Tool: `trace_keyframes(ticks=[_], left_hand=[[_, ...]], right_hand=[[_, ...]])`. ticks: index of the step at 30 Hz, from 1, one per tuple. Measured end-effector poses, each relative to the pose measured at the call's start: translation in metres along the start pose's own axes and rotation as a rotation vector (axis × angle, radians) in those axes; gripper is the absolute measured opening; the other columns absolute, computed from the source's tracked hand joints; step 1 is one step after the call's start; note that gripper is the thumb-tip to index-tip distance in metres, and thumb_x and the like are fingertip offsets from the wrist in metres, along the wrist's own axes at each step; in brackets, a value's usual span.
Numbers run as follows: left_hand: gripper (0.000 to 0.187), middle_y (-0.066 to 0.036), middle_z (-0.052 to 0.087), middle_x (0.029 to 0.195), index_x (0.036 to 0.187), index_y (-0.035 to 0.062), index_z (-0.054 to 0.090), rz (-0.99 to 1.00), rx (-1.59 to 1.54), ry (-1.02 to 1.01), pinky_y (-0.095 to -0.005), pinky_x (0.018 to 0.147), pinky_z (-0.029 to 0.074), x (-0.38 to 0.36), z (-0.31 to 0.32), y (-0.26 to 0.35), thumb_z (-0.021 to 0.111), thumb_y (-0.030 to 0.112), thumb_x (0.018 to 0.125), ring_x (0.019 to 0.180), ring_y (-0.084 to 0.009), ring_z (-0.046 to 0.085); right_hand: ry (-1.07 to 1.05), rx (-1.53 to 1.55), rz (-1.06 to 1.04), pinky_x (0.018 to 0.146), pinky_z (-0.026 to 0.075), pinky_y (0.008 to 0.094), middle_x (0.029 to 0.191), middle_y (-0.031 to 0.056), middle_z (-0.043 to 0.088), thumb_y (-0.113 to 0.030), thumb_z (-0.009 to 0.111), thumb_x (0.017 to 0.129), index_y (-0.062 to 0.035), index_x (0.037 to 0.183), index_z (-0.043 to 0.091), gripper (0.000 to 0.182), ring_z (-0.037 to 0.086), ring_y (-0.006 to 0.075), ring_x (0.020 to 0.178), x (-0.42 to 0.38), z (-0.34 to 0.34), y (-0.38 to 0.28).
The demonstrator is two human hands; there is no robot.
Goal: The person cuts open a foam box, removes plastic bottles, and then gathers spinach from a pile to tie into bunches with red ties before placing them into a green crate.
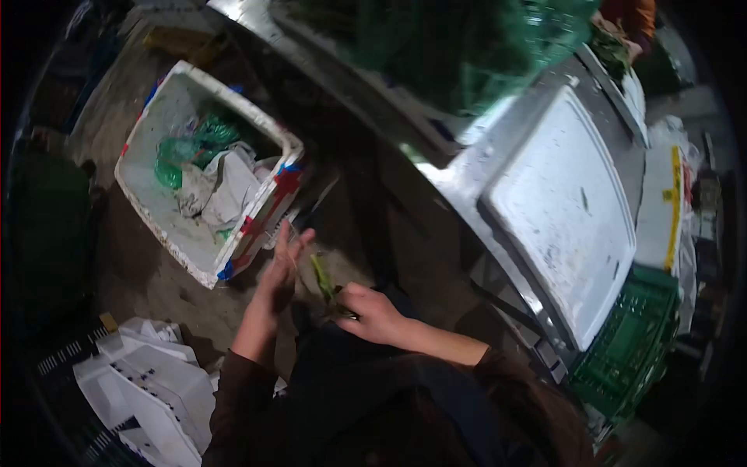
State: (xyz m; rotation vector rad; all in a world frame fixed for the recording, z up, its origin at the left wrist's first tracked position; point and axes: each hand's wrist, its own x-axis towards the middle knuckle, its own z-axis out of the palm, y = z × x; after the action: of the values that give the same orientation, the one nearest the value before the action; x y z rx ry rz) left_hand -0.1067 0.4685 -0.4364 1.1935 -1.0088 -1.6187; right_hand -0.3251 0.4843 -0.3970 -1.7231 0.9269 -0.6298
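Observation:
My right hand (369, 313) is closed around a small bunch of green stems (321, 274), low in front of my body. The pale green ends point up and away from me, while a darker part lies by my fingers. To its left, my left hand (282, 268) is raised with its fingers stretched and apart. A thin pale line passes by those fingers, too fine to name. Just beyond the left hand stands a white foam box (148, 198) with red and blue tape on its corner. Inside it lie crumpled green plastic (183, 152) and a greyish-white cloth or bag (229, 187).
On the metal table (451, 183) at the right lies a white foam lid (564, 210) with green scraps. Large green plastic (467, 54) covers the table's far end. A green crate (626, 342) stands at right, white foam pieces (148, 373) at lower left. Another person's hand (632, 48) shows top right.

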Motion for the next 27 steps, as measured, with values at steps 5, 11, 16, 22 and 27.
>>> trace_keyframes(ticks=[5,11,16,22,27], left_hand=[[0.071,-0.006,0.054,0.086,0.141,0.004,0.028,-0.306,-0.432,-0.145,-0.0344,0.086,0.04,0.022,0.093,0.075,0.056,0.044,0.089,0.085,-0.0206,0.052],[0.036,0.0,0.042,0.072,0.123,-0.0001,0.046,-0.025,-0.521,-0.067,-0.0316,0.074,0.043,0.042,0.126,0.142,0.043,0.026,0.099,0.071,-0.0132,0.045],[0.039,0.0,0.042,0.071,0.13,0.0013,0.04,0.226,-0.358,0.061,-0.0359,0.082,0.045,0.057,0.139,0.193,0.036,0.027,0.1,0.076,-0.0132,0.051],[0.042,0.001,0.042,0.069,0.134,0.0009,0.038,0.445,-0.279,-0.099,-0.0338,0.084,0.045,0.073,0.143,0.266,0.035,0.027,0.101,0.074,-0.0116,0.051],[0.035,-0.001,0.056,0.082,0.127,-0.0012,0.05,0.456,-0.061,-0.295,-0.0264,0.086,0.042,0.076,0.25,0.306,0.044,0.019,0.098,0.089,-0.0109,0.054]], right_hand=[[-0.062,0.091,-0.192,0.072,0.047,0.0363,0.101,0.0096,0.054,-0.013,0.066,0.077,-0.009,0.103,0.057,0.028,0.058,0.0288,0.09,-0.015,-0.08,-0.047],[0.221,0.148,0.053,0.077,0.047,0.032,0.097,0.0101,0.055,-0.009,0.063,0.08,-0.008,0.115,0.054,0.036,0.057,0.0253,0.088,-0.035,-0.149,-0.093],[0.351,0.019,-0.058,0.077,0.047,0.0327,0.099,0.0112,0.055,-0.009,0.061,0.082,-0.0059,0.113,0.056,0.032,0.056,0.0259,0.089,-0.063,-0.167,-0.083],[0.656,-0.357,0.058,0.079,0.045,0.0343,0.094,0.0115,0.057,-0.008,0.062,0.082,-0.0035,0.105,0.059,0.024,0.056,0.0269,0.091,-0.127,-0.234,-0.111],[1.12,0.025,0.1,0.075,0.047,0.0242,0.098,0.0079,0.058,0.0,0.055,0.087,-0.0031,0.11,0.058,0.024,0.058,0.0132,0.087,-0.157,-0.299,-0.178]])
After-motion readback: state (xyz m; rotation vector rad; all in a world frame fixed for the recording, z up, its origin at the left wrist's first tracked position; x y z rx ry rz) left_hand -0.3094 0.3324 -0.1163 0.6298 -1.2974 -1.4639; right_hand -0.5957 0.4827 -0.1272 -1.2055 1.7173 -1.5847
